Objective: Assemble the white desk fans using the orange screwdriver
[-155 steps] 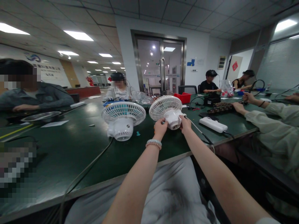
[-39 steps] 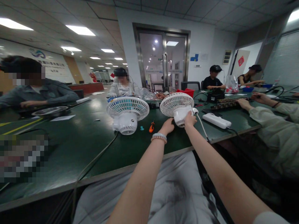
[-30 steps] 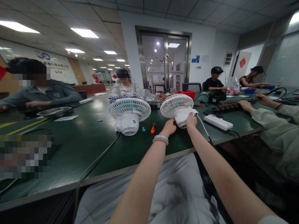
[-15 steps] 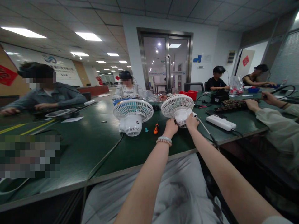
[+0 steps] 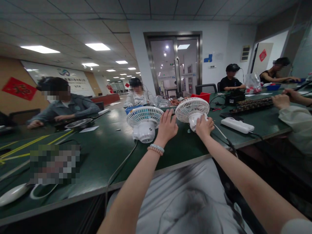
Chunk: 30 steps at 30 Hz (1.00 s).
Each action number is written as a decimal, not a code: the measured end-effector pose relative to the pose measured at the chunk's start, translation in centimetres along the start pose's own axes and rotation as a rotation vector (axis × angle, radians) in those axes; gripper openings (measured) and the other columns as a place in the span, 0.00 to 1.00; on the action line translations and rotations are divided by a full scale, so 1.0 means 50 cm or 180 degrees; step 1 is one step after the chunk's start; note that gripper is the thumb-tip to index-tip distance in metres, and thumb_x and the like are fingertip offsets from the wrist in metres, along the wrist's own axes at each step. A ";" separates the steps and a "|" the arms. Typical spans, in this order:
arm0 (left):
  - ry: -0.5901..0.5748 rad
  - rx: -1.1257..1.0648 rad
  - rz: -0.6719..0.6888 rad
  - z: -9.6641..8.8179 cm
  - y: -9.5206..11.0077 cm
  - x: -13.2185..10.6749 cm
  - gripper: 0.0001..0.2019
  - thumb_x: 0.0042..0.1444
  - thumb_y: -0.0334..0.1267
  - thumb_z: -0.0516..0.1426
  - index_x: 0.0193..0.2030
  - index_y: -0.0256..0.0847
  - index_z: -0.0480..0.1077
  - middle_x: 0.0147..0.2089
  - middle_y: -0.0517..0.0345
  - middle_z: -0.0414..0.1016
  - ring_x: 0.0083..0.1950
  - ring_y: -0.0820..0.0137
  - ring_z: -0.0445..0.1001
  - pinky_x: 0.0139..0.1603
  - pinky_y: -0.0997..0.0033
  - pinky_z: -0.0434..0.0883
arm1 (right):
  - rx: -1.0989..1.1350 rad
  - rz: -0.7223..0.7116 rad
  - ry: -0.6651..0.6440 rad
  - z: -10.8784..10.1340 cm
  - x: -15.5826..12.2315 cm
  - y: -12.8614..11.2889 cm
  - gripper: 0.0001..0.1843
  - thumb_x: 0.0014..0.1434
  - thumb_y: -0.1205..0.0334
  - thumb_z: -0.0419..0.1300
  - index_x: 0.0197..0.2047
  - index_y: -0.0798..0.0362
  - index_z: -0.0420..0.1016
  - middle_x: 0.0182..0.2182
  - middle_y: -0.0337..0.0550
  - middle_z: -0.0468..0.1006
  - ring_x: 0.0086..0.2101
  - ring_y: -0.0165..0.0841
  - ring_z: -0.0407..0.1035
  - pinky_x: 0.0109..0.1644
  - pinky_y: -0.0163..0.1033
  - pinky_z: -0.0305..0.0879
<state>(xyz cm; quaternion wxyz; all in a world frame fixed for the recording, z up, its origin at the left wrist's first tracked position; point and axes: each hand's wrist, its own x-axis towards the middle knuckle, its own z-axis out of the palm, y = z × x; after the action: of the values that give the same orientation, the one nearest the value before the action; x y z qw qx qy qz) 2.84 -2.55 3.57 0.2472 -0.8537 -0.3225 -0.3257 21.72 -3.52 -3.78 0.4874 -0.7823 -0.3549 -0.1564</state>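
Two white fans with round grilles lie on the green table. My right hand (image 5: 204, 126) grips the motor housing of the right fan (image 5: 192, 110), whose grille faces up and away. Over the table between the two fans is my left hand (image 5: 168, 127), fingers stretched out, beside the grille of the left fan (image 5: 145, 126). I cannot tell whether it touches that grille. The orange screwdriver is not visible now. A small teal piece (image 5: 188, 131) lies just left of the right fan's housing. Each fan trails a cord toward the table's near edge.
A white power strip (image 5: 237, 125) lies to the right, with a dark flat object behind it. A red bin (image 5: 202, 96) and a blue bin (image 5: 131, 109) stand farther back. Co-workers sit around the table; one co-worker's hands (image 5: 280, 100) are at the right by dark patterned strips.
My left hand has let go of the right fan and moved left toward the other fan, its fingers now stretched. My right hand stays on the right fan. The view has shifted slightly.
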 end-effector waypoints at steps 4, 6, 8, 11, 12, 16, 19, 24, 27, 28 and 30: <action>0.0103 0.0347 -0.0909 -0.028 -0.107 -0.064 0.31 0.48 0.45 0.54 0.58 0.34 0.57 0.66 0.42 0.45 0.68 0.52 0.38 0.65 0.48 0.41 | -0.0099 -0.1288 0.0032 -0.020 -0.023 -0.031 0.30 0.61 0.52 0.42 0.64 0.52 0.47 0.61 0.58 0.47 0.60 0.54 0.39 0.55 0.67 0.36; 0.0212 0.0458 -0.1381 -0.025 -0.145 -0.093 0.34 0.46 0.49 0.54 0.59 0.34 0.55 0.66 0.40 0.45 0.67 0.50 0.39 0.64 0.47 0.43 | -0.0024 -0.2271 -0.0136 -0.022 -0.042 -0.053 0.30 0.60 0.54 0.44 0.65 0.49 0.44 0.63 0.52 0.45 0.61 0.51 0.35 0.57 0.66 0.27; 0.0300 0.0514 -0.1884 -0.013 -0.168 -0.113 0.37 0.46 0.52 0.54 0.60 0.34 0.53 0.65 0.38 0.46 0.66 0.48 0.43 0.62 0.46 0.47 | 0.0143 -0.3350 -0.0403 -0.018 -0.063 -0.081 0.30 0.61 0.58 0.44 0.65 0.43 0.42 0.64 0.44 0.46 0.62 0.46 0.35 0.59 0.64 0.21; 0.0328 0.0444 -0.2513 0.009 -0.186 -0.129 0.40 0.45 0.56 0.53 0.61 0.34 0.50 0.63 0.36 0.49 0.63 0.47 0.49 0.59 0.46 0.53 | 0.0469 -0.4365 -0.0760 -0.002 -0.088 -0.140 0.31 0.60 0.67 0.43 0.65 0.41 0.40 0.64 0.38 0.48 0.63 0.38 0.38 0.61 0.60 0.17; 0.0323 0.0379 -0.2681 0.015 -0.189 -0.131 0.41 0.45 0.57 0.53 0.62 0.34 0.49 0.62 0.35 0.50 0.62 0.47 0.51 0.58 0.46 0.54 | 0.0596 -0.4450 -0.0855 0.003 -0.093 -0.163 0.32 0.59 0.68 0.44 0.65 0.41 0.41 0.64 0.37 0.48 0.63 0.37 0.38 0.61 0.59 0.17; 0.0257 0.0044 -0.2963 0.026 -0.203 -0.134 0.44 0.43 0.58 0.55 0.63 0.34 0.46 0.61 0.34 0.52 0.61 0.49 0.55 0.57 0.49 0.56 | 0.1696 -0.3596 -0.1449 0.030 -0.094 -0.255 0.27 0.56 0.66 0.50 0.60 0.44 0.57 0.63 0.40 0.50 0.63 0.40 0.38 0.62 0.59 0.23; 0.0150 -0.0157 -0.3002 0.024 -0.210 -0.131 0.46 0.41 0.57 0.57 0.62 0.35 0.45 0.59 0.35 0.55 0.61 0.52 0.57 0.58 0.52 0.57 | 0.3776 -0.1639 -0.2041 0.054 -0.079 -0.292 0.21 0.56 0.57 0.51 0.52 0.49 0.67 0.58 0.45 0.61 0.60 0.39 0.48 0.62 0.55 0.40; 0.0092 -0.0229 -0.3153 0.023 -0.214 -0.127 0.48 0.37 0.56 0.59 0.62 0.37 0.45 0.59 0.39 0.56 0.61 0.52 0.57 0.58 0.54 0.58 | 0.6063 0.0653 -0.2939 0.075 -0.053 -0.270 0.34 0.58 0.39 0.33 0.54 0.51 0.61 0.46 0.49 0.72 0.49 0.38 0.66 0.52 0.52 0.61; 0.0087 -0.0228 -0.3069 0.023 -0.211 -0.131 0.48 0.37 0.57 0.59 0.62 0.36 0.45 0.60 0.38 0.56 0.61 0.53 0.57 0.59 0.55 0.57 | 0.6400 0.1144 -0.3648 0.062 -0.054 -0.242 0.38 0.56 0.36 0.29 0.54 0.51 0.61 0.48 0.50 0.71 0.50 0.38 0.65 0.51 0.51 0.62; 0.0087 -0.0219 -0.3014 0.023 -0.209 -0.132 0.47 0.38 0.57 0.58 0.62 0.36 0.45 0.60 0.38 0.55 0.61 0.53 0.56 0.59 0.55 0.56 | 0.6315 0.1109 -0.3760 0.056 -0.057 -0.237 0.40 0.55 0.35 0.27 0.54 0.51 0.61 0.50 0.50 0.70 0.50 0.38 0.65 0.52 0.51 0.62; 0.0095 -0.0195 -0.2923 0.023 -0.206 -0.135 0.46 0.40 0.57 0.57 0.62 0.35 0.45 0.60 0.38 0.55 0.62 0.54 0.55 0.60 0.56 0.55 | 0.5974 0.0921 -0.3887 0.046 -0.063 -0.233 0.43 0.54 0.35 0.22 0.56 0.50 0.58 0.53 0.49 0.67 0.52 0.38 0.63 0.52 0.51 0.62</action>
<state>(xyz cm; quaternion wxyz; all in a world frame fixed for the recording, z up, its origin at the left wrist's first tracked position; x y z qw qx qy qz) -7.95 2.43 0.17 0.0566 -0.6245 -0.6540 -0.4231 11.04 0.37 0.84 0.6409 -0.0859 -0.4170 0.6387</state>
